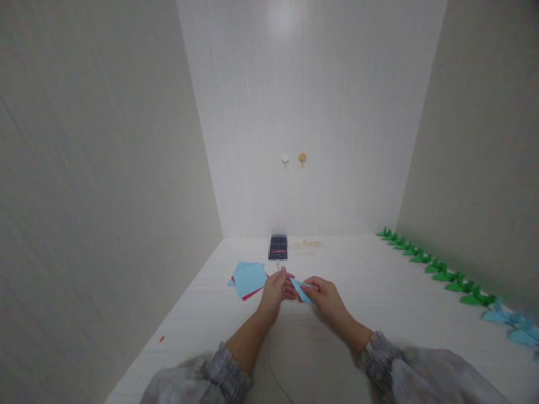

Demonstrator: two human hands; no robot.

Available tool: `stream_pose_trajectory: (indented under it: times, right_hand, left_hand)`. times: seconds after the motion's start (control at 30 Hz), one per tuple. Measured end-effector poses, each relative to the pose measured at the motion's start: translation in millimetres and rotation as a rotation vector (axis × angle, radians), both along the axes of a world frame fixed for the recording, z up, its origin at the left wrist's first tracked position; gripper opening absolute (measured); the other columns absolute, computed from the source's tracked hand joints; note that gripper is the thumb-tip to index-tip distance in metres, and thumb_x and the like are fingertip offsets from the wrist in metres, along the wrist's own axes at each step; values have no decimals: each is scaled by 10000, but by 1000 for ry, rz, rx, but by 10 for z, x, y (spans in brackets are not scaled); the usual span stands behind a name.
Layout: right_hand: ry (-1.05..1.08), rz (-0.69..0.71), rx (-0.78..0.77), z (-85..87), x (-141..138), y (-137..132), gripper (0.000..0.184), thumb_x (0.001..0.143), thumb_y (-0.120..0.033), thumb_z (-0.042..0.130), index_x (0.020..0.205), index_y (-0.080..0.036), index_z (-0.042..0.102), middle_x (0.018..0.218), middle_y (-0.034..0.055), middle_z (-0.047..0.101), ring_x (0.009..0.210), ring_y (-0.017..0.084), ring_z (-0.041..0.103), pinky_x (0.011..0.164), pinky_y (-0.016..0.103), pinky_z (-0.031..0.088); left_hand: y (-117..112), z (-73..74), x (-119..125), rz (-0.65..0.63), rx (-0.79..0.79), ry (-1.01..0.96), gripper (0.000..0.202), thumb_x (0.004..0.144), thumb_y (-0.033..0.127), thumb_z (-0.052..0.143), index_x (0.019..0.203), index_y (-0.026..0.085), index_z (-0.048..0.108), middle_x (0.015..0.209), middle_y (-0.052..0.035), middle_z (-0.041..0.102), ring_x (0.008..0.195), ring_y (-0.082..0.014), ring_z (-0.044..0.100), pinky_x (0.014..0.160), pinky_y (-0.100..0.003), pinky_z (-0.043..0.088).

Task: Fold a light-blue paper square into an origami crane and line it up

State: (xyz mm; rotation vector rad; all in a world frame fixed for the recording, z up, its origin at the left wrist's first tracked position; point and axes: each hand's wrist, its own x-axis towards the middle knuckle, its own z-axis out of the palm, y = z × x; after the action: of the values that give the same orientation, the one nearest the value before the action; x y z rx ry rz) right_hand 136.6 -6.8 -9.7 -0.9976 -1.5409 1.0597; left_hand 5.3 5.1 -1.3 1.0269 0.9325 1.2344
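A folded piece of light blue paper (301, 290) is pinched in my right hand (326, 295), between thumb and fingers, slightly above the table. My left hand (275, 292) is beside the paper's left end, thumb raised and fingers stretched toward it. Whether those fingertips touch the paper or support it from behind, I cannot tell. Left of my hands lies a loose stack of square paper sheets (249, 279), light blue on top with red edges showing below.
A phone (278, 247) is at the back wall, its white cable (272, 359) running toward me. Green folded-paper figures (442, 276) and blue ones (516, 325) line the right side. Two hooks, white (285, 159) and yellow (302, 157), are on the wall. An orange scrap (161, 339) lies left.
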Motion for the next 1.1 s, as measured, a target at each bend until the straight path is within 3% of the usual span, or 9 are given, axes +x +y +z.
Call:
stream_pose_trajectory:
  times: [0.17, 0.37, 0.8, 0.9, 1.1]
  right_hand:
    - [14, -6, 4, -10, -4, 4, 244, 671, -387, 497, 659, -148, 543, 551, 18, 602, 510, 133, 538, 499, 230, 402]
    - [55, 37, -10, -11, 8, 0, 202, 677, -340, 497, 665, -143, 538, 581, 29, 614, 533, 137, 549, 516, 233, 403]
    - [90, 46, -22, -16, -2, 2, 211, 674, -344, 510, 670, -137, 552, 580, 30, 614, 535, 138, 546, 522, 234, 399]
    - [69, 42, -17, -50, 1, 19, 230, 683, -358, 499, 664, -136, 555, 593, 38, 614, 545, 140, 545, 529, 239, 402]
    - [43, 7, -14, -90, 5, 46, 242, 677, -369, 493, 622, -145, 566, 578, 27, 592, 536, 132, 522, 515, 232, 397]
  left_hand:
    - [7, -41, -9, -31, 65, 53, 311, 561, 403, 588, 629, 113, 500, 463, -2, 552, 408, -101, 518, 444, -211, 395]
    - [35, -86, -27, -27, 66, -23, 253, 579, 325, 590, 656, 92, 532, 503, -17, 561, 445, -93, 513, 477, -215, 398]
    - [18, -46, 10, -16, 97, 71, 341, 643, 465, 470, 570, 132, 452, 383, 19, 496, 333, -79, 439, 367, -191, 318]
    - [14, -50, 11, -14, 130, 184, 298, 584, 414, 562, 566, 138, 452, 330, 55, 442, 288, -52, 352, 320, -171, 244]
    - [16, -79, -8, 16, 174, 209, 252, 574, 372, 581, 579, 143, 475, 330, 75, 411, 295, -40, 316, 334, -172, 223]
